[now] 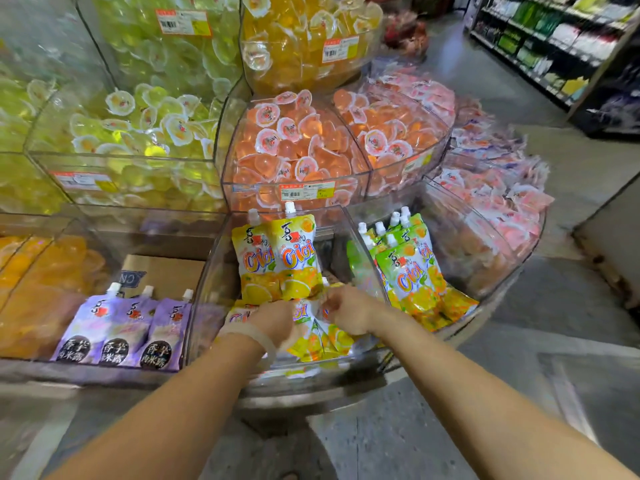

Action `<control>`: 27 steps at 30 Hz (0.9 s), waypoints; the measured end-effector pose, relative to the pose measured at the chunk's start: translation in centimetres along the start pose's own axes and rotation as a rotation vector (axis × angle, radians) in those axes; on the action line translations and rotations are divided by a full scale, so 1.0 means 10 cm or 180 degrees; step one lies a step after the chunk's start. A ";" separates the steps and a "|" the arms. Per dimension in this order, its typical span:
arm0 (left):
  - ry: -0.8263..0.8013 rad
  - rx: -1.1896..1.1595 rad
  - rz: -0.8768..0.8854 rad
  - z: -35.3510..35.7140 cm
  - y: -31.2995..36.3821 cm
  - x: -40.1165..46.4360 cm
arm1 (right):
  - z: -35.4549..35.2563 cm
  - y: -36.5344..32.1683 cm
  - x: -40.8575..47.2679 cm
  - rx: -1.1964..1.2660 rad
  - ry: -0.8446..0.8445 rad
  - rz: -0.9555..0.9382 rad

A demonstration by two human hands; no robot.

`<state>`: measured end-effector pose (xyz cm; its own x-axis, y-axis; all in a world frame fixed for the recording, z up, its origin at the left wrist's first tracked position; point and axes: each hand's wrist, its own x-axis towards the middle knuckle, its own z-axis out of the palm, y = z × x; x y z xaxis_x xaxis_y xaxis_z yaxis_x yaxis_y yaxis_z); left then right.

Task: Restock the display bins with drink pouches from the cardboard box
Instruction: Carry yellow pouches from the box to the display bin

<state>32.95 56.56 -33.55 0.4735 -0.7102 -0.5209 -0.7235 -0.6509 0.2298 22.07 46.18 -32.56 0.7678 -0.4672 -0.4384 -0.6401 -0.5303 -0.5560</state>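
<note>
Both my hands are inside the clear middle bin (207, 282) on the bottom tier. My left hand (273, 322) and my right hand (348, 311) each grip the tops of yellow drink pouches (317, 336) lying at the bin's front. Two more yellow pouches (277, 258) stand upright at the back of this bin. Purple pouches (121, 336) fill the bin to the left, and green-orange pouches (412, 271) lean in the bin to the right. A cardboard piece (162, 275) shows behind the purple pouches.
Upper tiers hold clear bins of jelly cups: yellow-green (138, 126), orange-yellow (304, 32) and peach (301, 143). Pink packets (495, 188) pile on the right side. A shelf aisle (547, 46) runs at the far right. Grey floor (433, 427) lies below my arms.
</note>
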 end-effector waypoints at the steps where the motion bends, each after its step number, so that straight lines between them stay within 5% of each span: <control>1: 0.0094 -0.0065 -0.0069 -0.01 0.00 -0.02 | 0.05 0.00 -0.01 -0.0103 -0.0109 -0.0037; 10: 0.0204 -0.0551 0.0073 0.01 -0.24 -0.04 | 0.23 -0.15 0.03 -0.0497 -0.0613 -0.0185; 15: 0.0496 0.0348 0.0388 0.03 -0.36 0.00 | 0.08 -0.18 0.03 -0.0636 -0.0929 -0.0081; 21: -0.0498 0.0168 0.0191 0.07 -0.55 0.14 | -0.02 -0.15 0.05 -0.0473 -0.1145 0.0142; 24: -0.0008 0.0544 0.0190 -0.09 -0.40 0.15 | -0.09 -0.20 0.07 -0.0396 -0.1065 0.0137; 27: 0.0774 0.0865 0.0374 -0.16 -0.29 0.22 | -0.05 -0.24 0.17 0.0060 -0.0048 0.0147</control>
<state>36.94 56.46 -34.06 0.4612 -0.8398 -0.2863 -0.8713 -0.4897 0.0328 24.90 46.30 -31.64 0.7378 -0.4801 -0.4744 -0.6744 -0.4949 -0.5479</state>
